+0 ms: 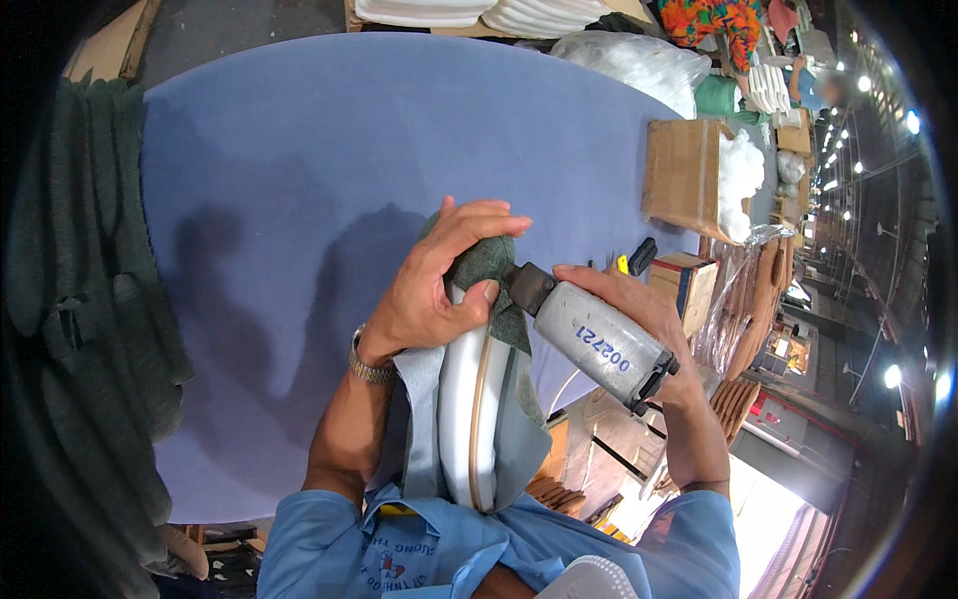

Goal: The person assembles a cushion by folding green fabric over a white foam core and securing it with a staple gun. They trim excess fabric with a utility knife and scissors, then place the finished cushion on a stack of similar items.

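A long curved piece of white foam padding, with a tan strip along it, stands out from my body. Dark green fabric is folded over its far end, and its loose grey-blue flaps hang down both sides. My left hand wraps round that end, thumb pressing the fabric against the foam. In my right hand is a grey metal pneumatic staple gun. Its black nose touches or nearly touches the green fabric beside my left fingers; the exact contact point is hidden.
Below the work lies a broad blue-covered table. Dark green fabric pieces hang along its left. On the right stand a cardboard box of white stuffing, a black object and a smaller box. Another person is at the far right.
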Motion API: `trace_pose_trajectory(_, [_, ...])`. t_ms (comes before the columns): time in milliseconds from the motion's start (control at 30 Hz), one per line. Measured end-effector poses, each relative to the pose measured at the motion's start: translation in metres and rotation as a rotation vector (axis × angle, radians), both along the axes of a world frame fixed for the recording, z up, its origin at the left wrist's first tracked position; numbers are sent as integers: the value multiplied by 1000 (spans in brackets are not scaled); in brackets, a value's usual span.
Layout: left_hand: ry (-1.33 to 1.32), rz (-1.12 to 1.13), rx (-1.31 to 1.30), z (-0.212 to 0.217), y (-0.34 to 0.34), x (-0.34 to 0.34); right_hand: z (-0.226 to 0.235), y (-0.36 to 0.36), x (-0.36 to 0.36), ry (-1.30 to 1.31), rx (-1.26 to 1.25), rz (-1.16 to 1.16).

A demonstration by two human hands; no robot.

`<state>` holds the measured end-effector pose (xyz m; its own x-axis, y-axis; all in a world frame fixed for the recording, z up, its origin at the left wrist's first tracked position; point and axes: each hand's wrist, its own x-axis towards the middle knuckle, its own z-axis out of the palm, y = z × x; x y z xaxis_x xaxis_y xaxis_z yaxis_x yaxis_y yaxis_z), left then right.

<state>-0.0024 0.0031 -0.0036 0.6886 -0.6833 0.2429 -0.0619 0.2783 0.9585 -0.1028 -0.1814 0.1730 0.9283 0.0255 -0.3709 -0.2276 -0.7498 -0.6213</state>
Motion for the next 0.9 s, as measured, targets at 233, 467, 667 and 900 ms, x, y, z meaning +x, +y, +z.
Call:
trace_pose_trajectory(233, [16, -12, -22, -10, -7, 0, 15, 2, 28, 208, 128, -24])
trace_pose_trajectory(467, [13, 4, -48, -19, -10, -1, 13, 0, 47, 276, 0, 127])
trace_pose_trajectory(667, [28, 1, -15, -15, -12, -1, 23, 7, 67, 358, -121, 206])
trace_pose_trajectory(900, [3, 13, -32, -9, -6, -3, 15, 3, 27, 205, -126, 171])
